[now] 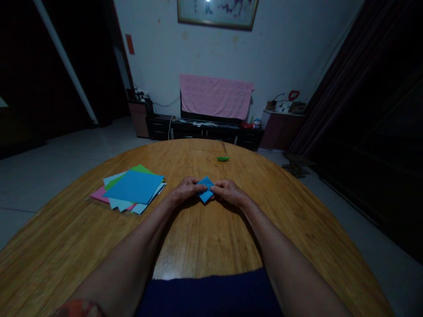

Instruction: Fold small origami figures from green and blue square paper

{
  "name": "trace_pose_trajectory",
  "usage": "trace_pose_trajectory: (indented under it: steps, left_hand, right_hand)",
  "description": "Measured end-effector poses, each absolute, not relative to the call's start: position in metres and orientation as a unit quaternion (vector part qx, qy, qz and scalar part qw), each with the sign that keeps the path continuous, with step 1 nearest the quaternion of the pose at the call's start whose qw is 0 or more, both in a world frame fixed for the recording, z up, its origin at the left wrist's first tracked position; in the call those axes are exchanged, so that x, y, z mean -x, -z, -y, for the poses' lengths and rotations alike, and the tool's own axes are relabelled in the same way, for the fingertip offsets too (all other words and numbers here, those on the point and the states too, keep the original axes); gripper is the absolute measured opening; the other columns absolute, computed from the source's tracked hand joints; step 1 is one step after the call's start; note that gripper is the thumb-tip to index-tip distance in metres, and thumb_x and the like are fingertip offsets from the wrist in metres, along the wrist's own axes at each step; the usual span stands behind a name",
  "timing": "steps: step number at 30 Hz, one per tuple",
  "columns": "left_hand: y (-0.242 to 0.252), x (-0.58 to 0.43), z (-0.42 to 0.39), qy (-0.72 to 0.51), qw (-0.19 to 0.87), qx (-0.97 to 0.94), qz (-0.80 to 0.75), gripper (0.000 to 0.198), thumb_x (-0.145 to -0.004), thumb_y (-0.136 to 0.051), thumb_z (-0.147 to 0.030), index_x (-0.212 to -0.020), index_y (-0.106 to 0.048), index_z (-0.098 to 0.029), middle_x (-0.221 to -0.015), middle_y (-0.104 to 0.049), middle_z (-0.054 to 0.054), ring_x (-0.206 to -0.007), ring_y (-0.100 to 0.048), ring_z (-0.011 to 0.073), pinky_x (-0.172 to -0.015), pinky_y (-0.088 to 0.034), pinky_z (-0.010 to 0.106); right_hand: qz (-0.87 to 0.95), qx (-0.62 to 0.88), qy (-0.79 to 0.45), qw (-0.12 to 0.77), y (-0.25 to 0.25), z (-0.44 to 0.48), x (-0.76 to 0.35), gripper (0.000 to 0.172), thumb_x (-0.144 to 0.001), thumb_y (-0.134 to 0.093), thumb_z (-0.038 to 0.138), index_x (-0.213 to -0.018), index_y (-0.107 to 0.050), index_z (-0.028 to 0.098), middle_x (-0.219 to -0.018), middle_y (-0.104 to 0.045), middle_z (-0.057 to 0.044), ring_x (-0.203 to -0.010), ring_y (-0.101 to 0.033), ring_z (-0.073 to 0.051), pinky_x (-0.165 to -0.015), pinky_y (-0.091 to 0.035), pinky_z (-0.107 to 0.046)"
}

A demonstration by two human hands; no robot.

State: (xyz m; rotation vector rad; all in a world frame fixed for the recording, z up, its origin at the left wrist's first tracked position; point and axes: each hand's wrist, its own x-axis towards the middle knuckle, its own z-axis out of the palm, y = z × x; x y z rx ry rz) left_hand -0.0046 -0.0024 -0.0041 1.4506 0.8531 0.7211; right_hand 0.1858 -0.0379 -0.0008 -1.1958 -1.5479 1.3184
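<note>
A small folded piece of blue origami paper (206, 194) is held between my two hands just above the table, one corner pointing away from me and one toward me. My left hand (187, 189) pinches its left side, thumb on top and fingers underneath. On the opposite side, my right hand (229, 192) grips the paper the same way, its thumb near the middle. The fingertips under the paper are mostly hidden.
The round wooden table (205, 237) carries a loose stack of coloured paper sheets (134, 187) on the left. Farther back lies a small green folded-paper piece (223, 159). Beyond the table stands a low black cabinet (211, 132) below a screen draped with a pink cloth (216, 97).
</note>
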Motion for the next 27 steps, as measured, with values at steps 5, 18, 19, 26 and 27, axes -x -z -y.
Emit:
trace_pose_trajectory:
  steps: [5, 18, 19, 26, 27]
  left_hand:
    - [0.006, 0.005, 0.001, -0.315, 0.603, -0.632, -0.372, 0.025, -0.066, -0.070, -0.037, -0.066, -0.064, -0.012, -0.054, -0.054, -0.001, -0.045, -0.040, 0.0072, -0.046, -0.025, 0.022]
    - [0.008, 0.007, -0.004, -0.310, 0.586, -0.645, -0.381, 0.027, -0.067, -0.068, -0.038, -0.068, -0.063, -0.012, -0.057, -0.053, -0.001, -0.047, -0.041, 0.0072, -0.047, -0.026, 0.023]
    - [0.008, 0.006, -0.004, -0.305, 0.586, -0.646, -0.382, 0.028, -0.066, -0.069, -0.039, -0.069, -0.062, -0.012, -0.057, -0.053, -0.001, -0.046, -0.041, 0.0071, -0.047, -0.026, 0.023]
    - [0.003, 0.012, -0.004, -0.284, 0.612, -0.626, -0.390, 0.030, -0.065, -0.070, -0.041, -0.065, -0.055, -0.015, -0.051, -0.045, -0.004, -0.043, -0.038, 0.0070, -0.044, -0.023, 0.023]
    - [0.003, 0.014, -0.005, -0.287, 0.614, -0.621, -0.394, 0.030, -0.065, -0.071, -0.040, -0.065, -0.054, -0.015, -0.051, -0.045, -0.004, -0.043, -0.038, 0.0070, -0.044, -0.023, 0.023]
  right_hand:
    - [0.588, 0.498, -0.507, 0.385, 0.006, 0.036, -0.190, 0.028, -0.071, -0.069, 0.041, -0.065, -0.067, 0.015, -0.055, -0.063, -0.002, -0.045, -0.043, -0.007, -0.044, -0.028, -0.021]
    - [0.524, 0.423, -0.618, 0.406, -0.007, 0.045, -0.184, 0.030, -0.067, -0.074, 0.033, -0.092, -0.068, 0.017, -0.072, -0.067, -0.002, -0.056, -0.053, -0.008, -0.054, -0.039, -0.021]
    - [0.523, 0.439, -0.602, 0.414, -0.006, 0.045, -0.182, 0.027, -0.065, -0.075, 0.032, -0.085, -0.068, 0.016, -0.066, -0.065, 0.000, -0.054, -0.052, -0.008, -0.053, -0.038, -0.021]
    - [0.502, 0.483, -0.565, 0.443, -0.014, 0.046, -0.174, 0.020, -0.063, -0.071, 0.028, -0.077, -0.064, 0.016, -0.060, -0.062, 0.002, -0.052, -0.051, -0.008, -0.052, -0.038, -0.020]
    - [0.502, 0.491, -0.559, 0.441, -0.016, 0.047, -0.174, 0.019, -0.063, -0.071, 0.027, -0.077, -0.064, 0.016, -0.059, -0.061, 0.002, -0.051, -0.051, -0.008, -0.051, -0.038, -0.020]
